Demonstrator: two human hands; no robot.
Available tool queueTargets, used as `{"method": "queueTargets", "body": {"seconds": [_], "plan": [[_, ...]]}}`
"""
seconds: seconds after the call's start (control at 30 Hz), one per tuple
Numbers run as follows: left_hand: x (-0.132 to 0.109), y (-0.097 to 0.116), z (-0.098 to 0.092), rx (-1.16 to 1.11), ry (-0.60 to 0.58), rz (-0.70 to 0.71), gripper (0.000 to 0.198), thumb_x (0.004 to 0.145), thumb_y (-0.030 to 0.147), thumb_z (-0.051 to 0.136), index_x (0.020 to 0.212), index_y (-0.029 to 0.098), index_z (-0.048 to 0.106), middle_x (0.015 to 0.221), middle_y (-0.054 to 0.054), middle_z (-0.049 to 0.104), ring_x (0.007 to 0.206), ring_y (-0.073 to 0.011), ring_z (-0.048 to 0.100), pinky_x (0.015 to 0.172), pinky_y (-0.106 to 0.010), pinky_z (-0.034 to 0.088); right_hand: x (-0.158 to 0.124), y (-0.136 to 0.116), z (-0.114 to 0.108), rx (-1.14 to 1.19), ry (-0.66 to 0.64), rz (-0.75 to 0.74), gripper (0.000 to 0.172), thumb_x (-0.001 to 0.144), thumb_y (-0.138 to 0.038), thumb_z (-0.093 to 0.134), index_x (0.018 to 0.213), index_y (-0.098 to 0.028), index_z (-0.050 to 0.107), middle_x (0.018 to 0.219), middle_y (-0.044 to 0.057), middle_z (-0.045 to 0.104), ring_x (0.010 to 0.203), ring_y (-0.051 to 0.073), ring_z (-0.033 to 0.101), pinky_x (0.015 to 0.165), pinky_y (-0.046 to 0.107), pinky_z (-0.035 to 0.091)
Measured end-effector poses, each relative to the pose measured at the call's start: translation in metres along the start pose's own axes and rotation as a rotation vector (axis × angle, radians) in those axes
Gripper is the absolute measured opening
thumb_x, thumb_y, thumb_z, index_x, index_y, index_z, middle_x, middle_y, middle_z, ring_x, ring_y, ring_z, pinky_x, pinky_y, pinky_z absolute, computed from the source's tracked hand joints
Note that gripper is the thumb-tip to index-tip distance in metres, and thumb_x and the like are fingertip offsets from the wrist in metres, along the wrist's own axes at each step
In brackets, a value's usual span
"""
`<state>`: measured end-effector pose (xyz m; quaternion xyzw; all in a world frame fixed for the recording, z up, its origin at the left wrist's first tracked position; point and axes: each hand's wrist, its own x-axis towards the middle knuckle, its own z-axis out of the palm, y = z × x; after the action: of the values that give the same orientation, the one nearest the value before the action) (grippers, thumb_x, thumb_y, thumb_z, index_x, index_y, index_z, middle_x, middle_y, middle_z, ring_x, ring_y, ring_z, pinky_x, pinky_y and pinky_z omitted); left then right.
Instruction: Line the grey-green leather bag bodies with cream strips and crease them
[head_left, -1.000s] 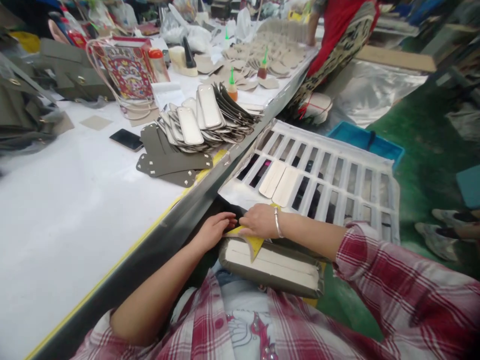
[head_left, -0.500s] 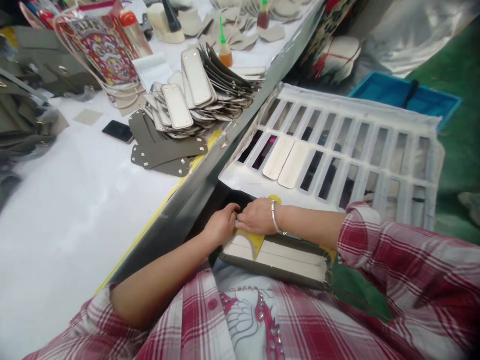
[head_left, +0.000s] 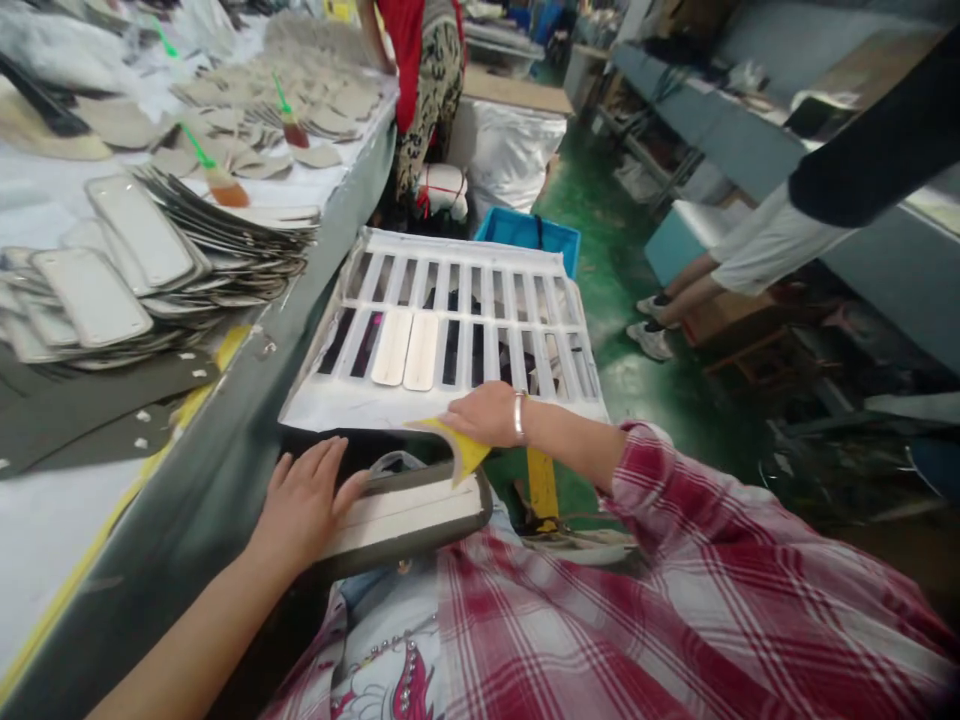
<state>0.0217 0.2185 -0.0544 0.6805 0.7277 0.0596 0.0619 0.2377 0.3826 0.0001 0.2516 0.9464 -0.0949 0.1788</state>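
Note:
A long grey bag-like piece with a cream inner panel [head_left: 405,510] lies across my lap. My left hand [head_left: 304,500] is at its left end, fingers spread and stretched out, the thumb over the cream panel. My right hand [head_left: 484,412] is closed on a yellow curved flexible sheet [head_left: 466,452] with a pale edge. That sheet's lower tip reaches the right part of the cream panel. Just beyond my hands is a white slotted rack [head_left: 442,312], with two cream rounded strips [head_left: 405,350] lying on it.
To the left, a white-covered table [head_left: 45,540] bears stacked rounded panels [head_left: 94,295] and glue bottles with green tips [head_left: 225,188]. A blue crate [head_left: 532,235] stands behind the rack. One person in white shorts [head_left: 780,240] stands at right; another in red [head_left: 409,60] is ahead.
My hands have drawn apart: the left opened and shifted left, the right moved along the panel toward its right end with the yellow sheet. The view has swung right and up.

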Motion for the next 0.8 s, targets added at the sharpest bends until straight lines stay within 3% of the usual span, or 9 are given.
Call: {"method": "queueTargets", "body": {"seconds": [0.07, 0.17, 0.3, 0.43, 0.57, 0.67, 0.8], "plan": [[0.001, 0.026, -0.002, -0.050, -0.028, 0.170, 0.064, 0.082, 0.056, 0.034, 0.130, 0.012, 0.036, 0.134, -0.014, 0.041, 0.123, -0.0258, 0.037, 0.105, -0.045, 0.021, -0.042, 0.017, 0.019, 0.050, 0.016, 0.133, 0.055, 0.094, -0.045, 0.015, 0.087, -0.015, 0.060, 0.075, 0.010, 0.063, 0.070, 0.021, 0.060, 0.061, 0.029, 0.036], [0.007, 0.067, 0.002, -0.120, -0.128, 0.396, 0.086, 0.072, 0.068, 0.042, 0.136, 0.013, 0.024, 0.140, -0.013, 0.033, 0.127, -0.0251, 0.031, 0.106, -0.042, 0.019, -0.085, 0.015, 0.059, 0.131, 0.017, 0.284, 0.050, 0.095, -0.040, 0.015, 0.085, -0.015, 0.058, 0.076, 0.008, 0.063, 0.071, 0.019, 0.060, 0.060, 0.028, 0.036], [0.016, 0.098, 0.015, -0.114, -0.218, 0.496, 0.105, 0.061, 0.073, 0.050, 0.138, 0.012, 0.016, 0.141, -0.013, 0.030, 0.127, -0.0265, 0.031, 0.106, -0.044, 0.019, -0.099, -0.002, 0.093, 0.168, 0.030, 0.342, 0.044, 0.096, -0.037, 0.017, 0.086, -0.017, 0.055, 0.083, 0.006, 0.063, 0.076, 0.019, 0.060, 0.063, 0.027, 0.039], [0.019, 0.106, 0.020, -0.075, -0.227, 0.480, 0.105, 0.059, 0.071, 0.054, 0.137, 0.010, 0.019, 0.141, -0.014, 0.030, 0.127, -0.0276, 0.030, 0.105, -0.044, 0.019, -0.091, -0.006, 0.092, 0.167, 0.022, 0.298, 0.041, 0.095, -0.038, 0.019, 0.089, -0.017, 0.054, 0.086, 0.008, 0.063, 0.080, 0.020, 0.060, 0.066, 0.028, 0.041], [0.020, 0.112, 0.018, -0.074, -0.211, 0.437, 0.089, 0.066, 0.061, 0.053, 0.134, 0.011, 0.027, 0.136, -0.012, 0.038, 0.122, -0.0249, 0.036, 0.103, -0.041, 0.022, -0.086, -0.005, 0.090, 0.182, -0.023, 0.267, 0.044, 0.095, -0.039, 0.017, 0.090, -0.016, 0.054, 0.083, 0.009, 0.063, 0.076, 0.023, 0.061, 0.063, 0.032, 0.044], [0.022, 0.115, 0.017, -0.073, -0.211, 0.414, 0.080, 0.067, 0.056, 0.053, 0.131, 0.012, 0.031, 0.131, -0.011, 0.044, 0.117, -0.0238, 0.040, 0.100, -0.040, 0.025, -0.090, -0.011, 0.093, 0.217, -0.074, 0.242, 0.047, 0.094, -0.042, 0.016, 0.090, -0.016, 0.055, 0.080, 0.010, 0.063, 0.074, 0.025, 0.061, 0.063, 0.034, 0.044], [0.020, 0.115, 0.018, -0.053, -0.231, 0.402, 0.084, 0.066, 0.059, 0.052, 0.133, 0.013, 0.028, 0.134, -0.012, 0.041, 0.120, -0.0250, 0.038, 0.100, -0.039, 0.024, -0.102, -0.020, 0.093, 0.291, -0.083, 0.259, 0.051, 0.094, -0.045, 0.014, 0.087, -0.017, 0.056, 0.081, 0.010, 0.063, 0.074, 0.024, 0.061, 0.064, 0.034, 0.043]]}}
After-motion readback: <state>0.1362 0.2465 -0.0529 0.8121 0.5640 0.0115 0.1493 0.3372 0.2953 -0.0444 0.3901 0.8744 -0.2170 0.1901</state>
